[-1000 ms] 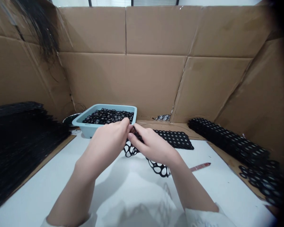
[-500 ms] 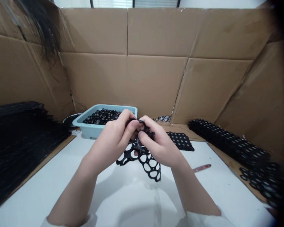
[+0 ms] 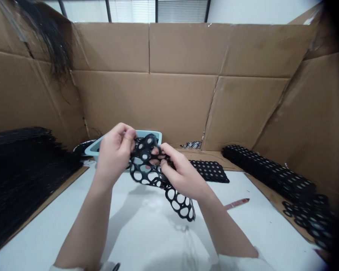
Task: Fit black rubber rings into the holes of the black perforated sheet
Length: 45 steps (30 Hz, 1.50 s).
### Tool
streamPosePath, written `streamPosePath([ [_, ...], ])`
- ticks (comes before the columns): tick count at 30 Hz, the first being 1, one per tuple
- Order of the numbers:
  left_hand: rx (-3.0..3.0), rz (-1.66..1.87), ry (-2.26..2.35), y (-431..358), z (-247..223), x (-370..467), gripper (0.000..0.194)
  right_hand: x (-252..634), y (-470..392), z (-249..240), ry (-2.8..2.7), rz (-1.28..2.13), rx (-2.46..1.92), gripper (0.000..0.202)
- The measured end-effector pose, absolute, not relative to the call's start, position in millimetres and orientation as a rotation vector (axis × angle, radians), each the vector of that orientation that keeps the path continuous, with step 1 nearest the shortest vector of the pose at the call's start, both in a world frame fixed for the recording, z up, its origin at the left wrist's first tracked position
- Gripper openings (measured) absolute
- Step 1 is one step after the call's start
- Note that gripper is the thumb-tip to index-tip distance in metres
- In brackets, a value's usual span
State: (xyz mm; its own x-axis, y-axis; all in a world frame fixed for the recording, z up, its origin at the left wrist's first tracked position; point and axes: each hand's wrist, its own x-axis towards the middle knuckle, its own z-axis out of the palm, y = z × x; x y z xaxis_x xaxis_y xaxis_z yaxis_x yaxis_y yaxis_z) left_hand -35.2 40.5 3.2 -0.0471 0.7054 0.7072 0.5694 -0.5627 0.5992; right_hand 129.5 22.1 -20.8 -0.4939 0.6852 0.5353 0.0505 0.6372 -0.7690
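Note:
A floppy black rubber sheet full of round holes hangs in the air between both my hands, above the white table. My left hand pinches its upper left edge. My right hand grips it from the right, fingers pushed into the holes. Its lower end droops toward the table. Just behind my hands stands a light blue tub holding several small black rings.
A thick pile of black sheets fills the left side. Another punched sheet lies flat behind my right hand, and a long stack of them runs along the right. A red pen-like tool lies on the table. Cardboard walls surround everything.
The holed sheet was low near the table; both hands have lifted it and spread it apart. My left hand rose up and to the left. The view tilted up slightly.

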Motion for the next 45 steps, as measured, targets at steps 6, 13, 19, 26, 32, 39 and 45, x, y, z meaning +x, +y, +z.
streamPosePath([
  [6,2.030,1.716,1.479,47.9,3.2,-39.3,0.022,124.1,23.2,-24.3,-1.987,0.856,-0.628,0.021],
  [13,1.824,2.121,1.477,48.5,1.3,-76.4,0.023,148.5,32.5,-17.8,-1.894,0.739,-0.783,0.015],
  [19,1.788,2.370,1.824,66.2,-7.6,-102.1,0.034,172.4,41.7,-9.1,-1.554,0.800,-0.804,0.015],
  [26,2.125,1.517,2.292,139.2,-45.7,-80.3,0.022,164.3,37.7,-9.3,-1.615,0.815,-0.808,0.019],
  [32,2.266,1.700,2.065,94.5,-13.2,-76.9,0.027,167.8,35.5,-5.8,-1.631,0.681,-0.826,0.016],
  [39,2.145,1.905,1.855,-12.8,21.5,-61.9,0.027,173.6,30.1,-4.0,-1.662,0.657,-0.803,0.019],
  [45,2.590,0.611,1.537,-45.2,-57.3,-72.6,0.035,181.2,24.8,-2.3,-1.634,0.672,-0.748,0.019],
])
